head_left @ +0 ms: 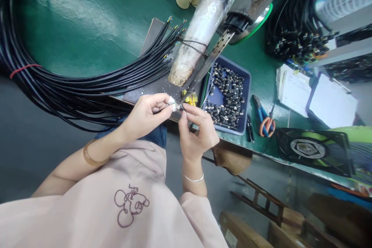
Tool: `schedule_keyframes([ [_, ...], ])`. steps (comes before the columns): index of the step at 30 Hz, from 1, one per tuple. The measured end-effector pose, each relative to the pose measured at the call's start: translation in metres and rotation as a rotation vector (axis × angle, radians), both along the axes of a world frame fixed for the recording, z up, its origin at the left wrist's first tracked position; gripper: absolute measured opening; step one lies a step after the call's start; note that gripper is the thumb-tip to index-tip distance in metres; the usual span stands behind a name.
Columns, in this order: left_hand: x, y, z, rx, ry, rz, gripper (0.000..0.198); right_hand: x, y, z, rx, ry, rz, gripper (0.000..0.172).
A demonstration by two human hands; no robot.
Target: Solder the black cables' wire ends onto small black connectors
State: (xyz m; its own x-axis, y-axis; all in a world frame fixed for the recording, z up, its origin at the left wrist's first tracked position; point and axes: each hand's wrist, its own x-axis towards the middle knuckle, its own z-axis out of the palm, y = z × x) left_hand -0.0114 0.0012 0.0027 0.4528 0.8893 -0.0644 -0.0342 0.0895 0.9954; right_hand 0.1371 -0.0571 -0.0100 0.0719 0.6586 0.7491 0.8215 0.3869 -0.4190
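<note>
At right grip's (199,130) fingertips, dark connector (182,106)

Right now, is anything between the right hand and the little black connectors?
Only the blue bin's near rim seems to stand between the right hand and the black connectors; nothing else visible blocks the way.

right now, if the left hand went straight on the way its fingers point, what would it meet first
Probably the bare right hand with the silver bangle, its fingertips just ahead of the left hand, though depth is hard to judge.
</note>
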Motion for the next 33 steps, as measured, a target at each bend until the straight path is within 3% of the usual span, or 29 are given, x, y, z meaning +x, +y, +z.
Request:
schedule_keyframes([
  [17,0.006,0.007,0.002,0.044,0.022,0.021,0.022,0.005,0.009,0.010,-0.040,0.061,0.023,0.017],
  [26,0.007,0.009,0.004,-0.053,-0.088,-0.024,0.015,0.006,0.002,0.015,-0.080,0.013,0.046,0.018],
  [33,0.002,0.011,0.007,-0.119,-0.065,-0.063,0.013,0.006,0.000,0.017,-0.136,-0.032,0.066,0.020],
])
